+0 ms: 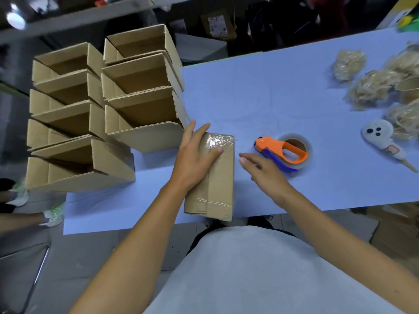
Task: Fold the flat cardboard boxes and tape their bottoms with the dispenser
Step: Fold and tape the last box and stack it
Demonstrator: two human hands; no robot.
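Both hands' fingers lie released; left hand [196, 155] presses the taped box [213, 177]; right hand [263, 171] hovers beside the dispenser [283, 152].

Wearer: light grey short-sleeved top [260, 268], plain, no print or markings, filling the frame at 6 o'clock. Dark garment below the hem, partly hidden. Both forearms bare; no watch, rings or gloves on the 2 hands: left hand [195, 152], right hand [263, 171].

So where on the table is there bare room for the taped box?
Bare table lies beyond the taped box and tape dispenser, between the folded boxes and straw bundles. Both those edges are crowded.
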